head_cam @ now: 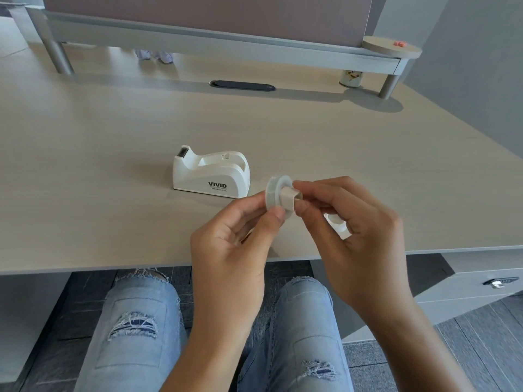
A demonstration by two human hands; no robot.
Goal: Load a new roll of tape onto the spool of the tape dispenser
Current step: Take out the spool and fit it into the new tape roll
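My left hand (235, 244) pinches the rim of the clear tape roll (275, 195) while my right hand (353, 236) clamps the spool (291, 198) poking from its core at three o'clock. The tape dispenser (210, 174) sits on the desk (113, 165) at ten o'clock, its cradle open and bare.

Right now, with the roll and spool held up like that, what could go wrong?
1. The roll and spool are pinched only by fingertips of the left hand and right hand near the desk edge; a slip could drop them to the floor.
2. The spool looks only partly through the roll; pushed crooked, it might jam.
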